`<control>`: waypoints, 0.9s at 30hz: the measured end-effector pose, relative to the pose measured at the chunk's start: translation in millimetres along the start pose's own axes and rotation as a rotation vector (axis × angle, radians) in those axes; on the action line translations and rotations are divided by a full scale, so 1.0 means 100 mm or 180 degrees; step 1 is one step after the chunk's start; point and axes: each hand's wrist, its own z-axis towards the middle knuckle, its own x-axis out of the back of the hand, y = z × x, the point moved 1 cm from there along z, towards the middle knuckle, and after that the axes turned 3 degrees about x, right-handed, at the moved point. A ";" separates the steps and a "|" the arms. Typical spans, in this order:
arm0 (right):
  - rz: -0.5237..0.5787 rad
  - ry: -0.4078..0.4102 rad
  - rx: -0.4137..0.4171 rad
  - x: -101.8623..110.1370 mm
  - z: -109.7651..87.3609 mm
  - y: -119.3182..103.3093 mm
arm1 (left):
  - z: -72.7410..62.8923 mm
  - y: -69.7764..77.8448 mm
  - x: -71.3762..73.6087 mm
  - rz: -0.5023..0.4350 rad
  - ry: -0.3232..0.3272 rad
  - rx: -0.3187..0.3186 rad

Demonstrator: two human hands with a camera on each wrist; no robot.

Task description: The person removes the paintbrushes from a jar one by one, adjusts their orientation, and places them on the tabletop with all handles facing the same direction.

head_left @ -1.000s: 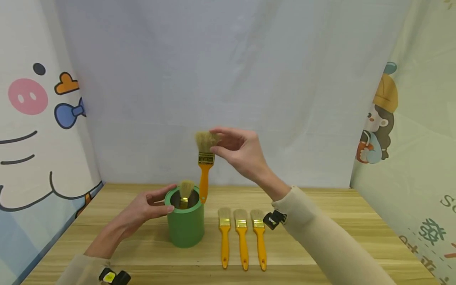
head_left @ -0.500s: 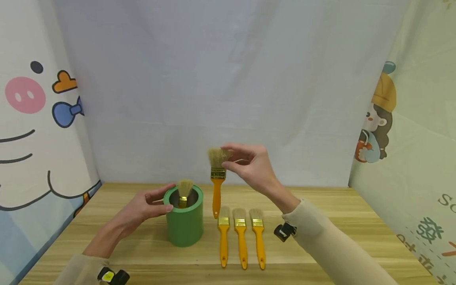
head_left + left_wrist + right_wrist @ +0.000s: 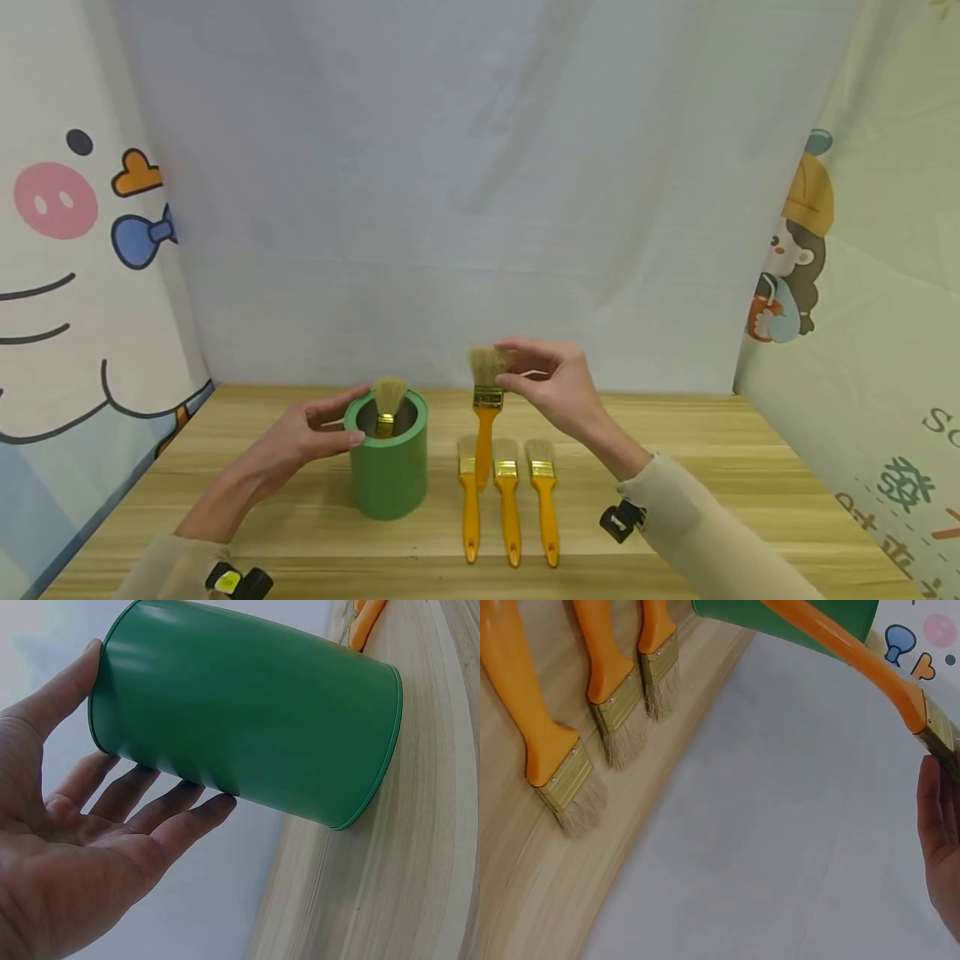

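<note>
In the head view, my right hand (image 3: 558, 383) pinches a paintbrush (image 3: 487, 408) by its bristles, its orange handle hanging down above the table. Three more paintbrushes, a left one (image 3: 470, 517), a middle one (image 3: 510, 517) and a right one (image 3: 548, 517), lie side by side with bristles pointing away. My left hand (image 3: 296, 433) holds the rim and side of an upright green can (image 3: 390, 483), thumb and fingers spread around it. Bristles and ferrule of another paintbrush (image 3: 389, 398) poke out of the can; its handle is mostly hidden inside.
The wooden table (image 3: 675, 483) ends at a pale cloth backdrop (image 3: 480, 183). Printed cartoon cloths stand along the left (image 3: 67, 333) and right (image 3: 862, 333) sides. The can stands just left of the lying brushes.
My right hand has moved right and down with the paintbrush, from beside the can to above the left and middle lying brushes. The left hand stays at the can.
</note>
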 end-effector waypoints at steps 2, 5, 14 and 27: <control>-0.0018 0.0000 -0.0023 0.02 -0.04 0.03 | 0.00 0.00 0.00 0.0001 0.0004 0.0005; -0.0029 0.0000 -0.0075 0.05 -0.11 0.09 | 0.00 -0.01 0.01 0.0007 0.0003 0.0008; 0.0005 0.0029 -0.0269 0.12 -0.27 0.23 | 0.01 0.00 0.01 -0.0021 -0.0013 -0.0010; -0.0021 -0.0002 -0.0614 0.38 -0.50 0.38 | 0.01 -0.01 0.01 0.0004 -0.0007 -0.0001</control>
